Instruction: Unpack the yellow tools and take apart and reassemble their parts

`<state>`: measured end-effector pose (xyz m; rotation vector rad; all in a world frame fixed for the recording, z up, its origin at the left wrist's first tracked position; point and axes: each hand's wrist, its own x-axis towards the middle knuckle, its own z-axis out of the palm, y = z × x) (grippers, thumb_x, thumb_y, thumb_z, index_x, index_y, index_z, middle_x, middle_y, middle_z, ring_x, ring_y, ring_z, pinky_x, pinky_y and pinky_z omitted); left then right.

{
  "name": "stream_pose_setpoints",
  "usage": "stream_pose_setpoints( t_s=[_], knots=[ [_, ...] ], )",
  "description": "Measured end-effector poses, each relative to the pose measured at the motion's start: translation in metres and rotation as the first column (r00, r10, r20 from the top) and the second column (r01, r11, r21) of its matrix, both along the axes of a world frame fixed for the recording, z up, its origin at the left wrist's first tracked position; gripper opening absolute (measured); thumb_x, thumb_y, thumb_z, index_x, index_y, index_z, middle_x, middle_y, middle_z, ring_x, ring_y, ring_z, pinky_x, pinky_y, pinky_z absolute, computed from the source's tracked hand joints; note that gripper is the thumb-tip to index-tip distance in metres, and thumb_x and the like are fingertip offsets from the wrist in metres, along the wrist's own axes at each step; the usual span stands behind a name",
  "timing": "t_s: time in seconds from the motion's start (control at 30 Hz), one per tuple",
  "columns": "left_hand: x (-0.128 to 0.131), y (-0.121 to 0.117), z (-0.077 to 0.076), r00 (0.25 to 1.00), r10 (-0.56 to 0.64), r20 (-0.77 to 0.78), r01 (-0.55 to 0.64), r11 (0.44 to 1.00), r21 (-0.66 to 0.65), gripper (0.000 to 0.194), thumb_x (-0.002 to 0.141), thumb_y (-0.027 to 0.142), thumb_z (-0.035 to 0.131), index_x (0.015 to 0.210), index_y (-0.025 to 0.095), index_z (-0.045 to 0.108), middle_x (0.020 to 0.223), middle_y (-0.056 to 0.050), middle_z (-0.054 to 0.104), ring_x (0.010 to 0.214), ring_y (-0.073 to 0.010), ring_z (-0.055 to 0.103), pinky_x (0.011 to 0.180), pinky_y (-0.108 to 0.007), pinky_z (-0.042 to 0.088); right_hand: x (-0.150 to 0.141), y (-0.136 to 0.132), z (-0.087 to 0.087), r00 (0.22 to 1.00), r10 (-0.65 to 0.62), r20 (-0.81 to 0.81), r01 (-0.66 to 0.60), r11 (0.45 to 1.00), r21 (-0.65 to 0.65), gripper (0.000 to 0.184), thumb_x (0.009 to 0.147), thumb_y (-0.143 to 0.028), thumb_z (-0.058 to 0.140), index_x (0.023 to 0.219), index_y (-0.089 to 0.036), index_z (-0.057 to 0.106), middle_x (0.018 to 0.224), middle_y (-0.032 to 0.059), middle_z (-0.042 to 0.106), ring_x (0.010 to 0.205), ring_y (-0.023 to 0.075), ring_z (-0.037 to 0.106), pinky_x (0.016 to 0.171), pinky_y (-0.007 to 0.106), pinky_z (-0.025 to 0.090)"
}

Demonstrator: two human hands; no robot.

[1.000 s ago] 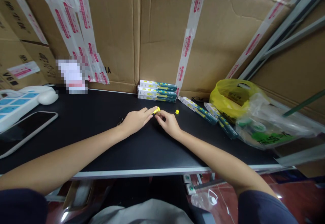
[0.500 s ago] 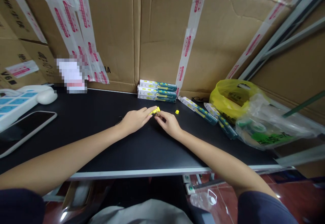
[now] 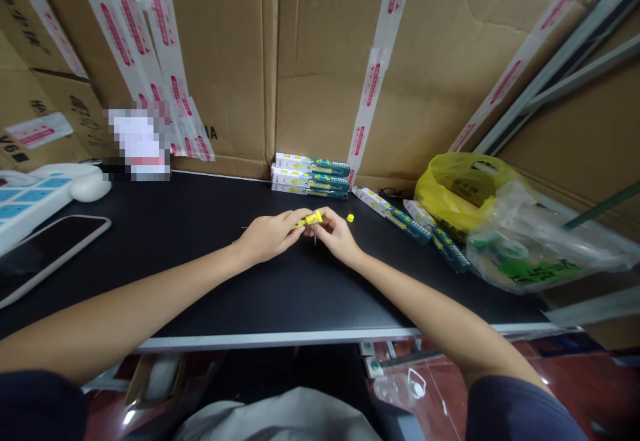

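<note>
Left hand (image 3: 270, 237) grasping: thumb and fingers pinched on the yellow tool (image 3: 314, 217). Tool is mid-table, out past the left fingertips, its wide yellow end pointing to the right hand (image 3: 341, 236); the rest runs back under the left fingers, hidden. Right hand is curled, thumb and fingers bent around the wide end, fingertips partly behind it. A thin dark metal piece (image 3: 315, 233) hangs just below the tool, between the two hands, by the right thumb. Can't tell whether the right hand pinches that piece or the tool itself, fingertips too small and overlapped. A thin line shows left of the left hand; can't tell if it belongs to the tool.

Small yellow cap (image 3: 351, 218) lies on the black table (image 3: 280, 294), just beside the right hand, on its far right side, apart from the fingers. Stack of boxes (image 3: 310, 180) behind the hands, against the cardboard (image 3: 325, 94). Two loose boxes (image 3: 393, 214) slant to the right of the cap, near each other. Yellow bag (image 3: 460, 184) and clear bag (image 3: 540, 248) at the right end. Phone (image 3: 50, 254) and power strip (image 3: 40, 198) at the left end, well apart from both hands.
</note>
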<state>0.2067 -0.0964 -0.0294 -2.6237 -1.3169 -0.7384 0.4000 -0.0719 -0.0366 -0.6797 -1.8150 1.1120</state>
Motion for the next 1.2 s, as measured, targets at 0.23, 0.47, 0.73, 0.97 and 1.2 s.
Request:
stream_pose_setpoints(
  t_s=[0.23,0.47,0.73,0.97,1.2],
  knots=[
    [0.0001,0.0016,0.0001,1.0,0.002,-0.005,-0.002,0.999,-0.035,0.036,0.094,0.03,0.036,0.13,0.023,0.041,0.119,-0.006,0.062,0.09,-0.019,0.068,0.071,-0.027,0.052,0.0012,-0.0055,0.0027,0.999,0.006,0.034,-0.006,1.0,-0.015,0.028,0.089,-0.048,0.052,0.093,-0.02,0.048,0.057,-0.0037,0.057,0.051,0.0111,0.053,0.055,0.026,0.042],
    [0.0049,-0.0011,0.0059,1.0,0.001,0.028,0.001,0.997,-0.073,0.031,0.096,0.036,0.036,0.122,0.021,0.042,0.112,-0.006,0.064,0.089,-0.0204,0.068,0.069,-0.027,0.05,-0.0048,-0.0083,0.0019,1.0,-0.007,0.007,0.007,0.998,-0.055,0.033,0.085,-0.053,0.055,0.088,-0.021,0.048,0.052,-0.0091,0.038,0.04,0.0066,0.034,0.041,0.022,0.027],
    [0.0069,-0.0018,0.0034,1.0,0.014,-0.016,-0.015,1.0,-0.009,0.03,0.099,0.036,0.031,0.123,0.022,0.042,0.113,-0.006,0.065,0.085,-0.0196,0.068,0.06,-0.024,0.047,-0.0075,-0.0034,-0.0063,0.999,0.012,-0.048,-0.018,0.991,-0.13,0.034,0.084,-0.056,0.055,0.087,-0.023,0.046,0.047,-0.011,0.031,0.036,0.0067,0.028,0.039,0.022,0.026],
    [0.0056,-0.002,0.0009,0.996,0.038,-0.08,-0.037,0.999,0.011,0.034,0.1,0.036,0.03,0.129,0.022,0.04,0.117,-0.006,0.063,0.086,-0.0189,0.067,0.059,-0.023,0.047,-0.0034,-0.0004,-0.0052,1.0,0.024,0.002,-0.024,0.992,-0.122,0.036,0.083,-0.056,0.057,0.09,-0.022,0.051,0.048,-0.01,0.034,0.036,0.0066,0.03,0.038,0.022,0.024],
    [0.0009,-0.001,0.001,0.985,0.034,-0.17,-0.029,0.999,0.03,0.035,0.1,0.039,0.03,0.129,0.023,0.043,0.105,-0.004,0.066,0.081,-0.0176,0.067,0.055,-0.021,0.044,0.0008,0.0006,-0.0038,0.997,0.071,0.037,-0.066,0.99,-0.124,0.034,0.085,-0.053,0.057,0.09,-0.02,0.05,0.051,-0.0097,0.035,0.039,0.0053,0.03,0.038,0.019,0.024]
  ],
)
